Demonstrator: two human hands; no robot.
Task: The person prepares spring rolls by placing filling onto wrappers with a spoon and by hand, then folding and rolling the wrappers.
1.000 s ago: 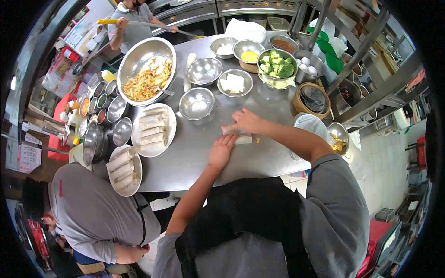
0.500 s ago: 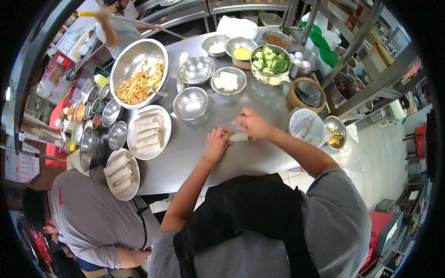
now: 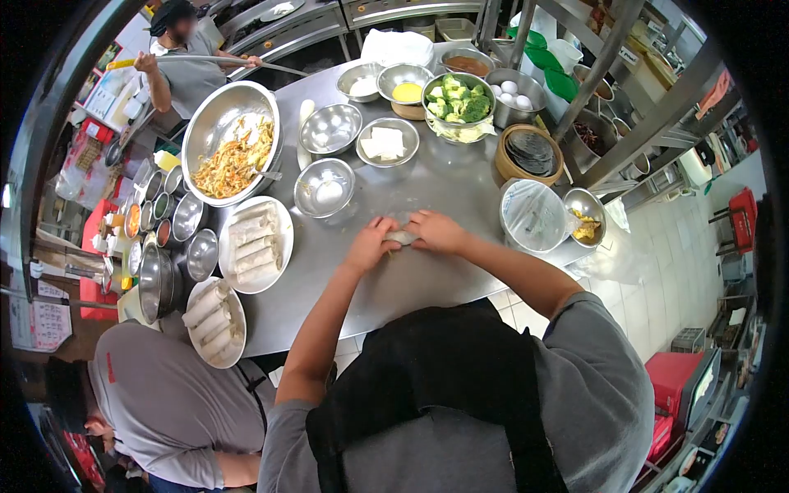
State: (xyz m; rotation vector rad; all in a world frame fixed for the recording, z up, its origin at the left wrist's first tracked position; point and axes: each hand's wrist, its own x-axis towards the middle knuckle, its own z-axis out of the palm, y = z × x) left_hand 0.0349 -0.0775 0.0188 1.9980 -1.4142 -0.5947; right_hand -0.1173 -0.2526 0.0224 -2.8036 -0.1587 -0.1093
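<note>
On the steel table [image 3: 345,300], a whitish spring roll [image 3: 402,237] lies between my two hands. My left hand [image 3: 372,244] grips its left end with bent fingers. At the other end, my right hand [image 3: 436,232] closes its fingers on the same roll. Several finished spring rolls [image 3: 255,241] rest in a row on an oval white plate [image 3: 283,223] to the left. A second white plate [image 3: 240,315], closer to the table's edge, bears more rolls. Beyond these stands a large steel bowl [image 3: 200,111] of shredded vegetable filling [image 3: 237,164], with a utensil handle sticking out.
Steel bowls [image 3: 324,187] stand ahead, with broccoli [image 3: 460,103], white blocks [image 3: 384,143] and eggs [image 3: 514,94] behind. To the right are a bamboo steamer [image 3: 503,160] and a plastic-lined tub [image 3: 534,215]. One co-worker [image 3: 173,403] stands close left; another holds a long pole [image 3: 205,58].
My right hand has come down from above the wrapper onto the roll's right end. Both hands now hold the roll, slightly farther from me. The far co-worker's pole has lowered.
</note>
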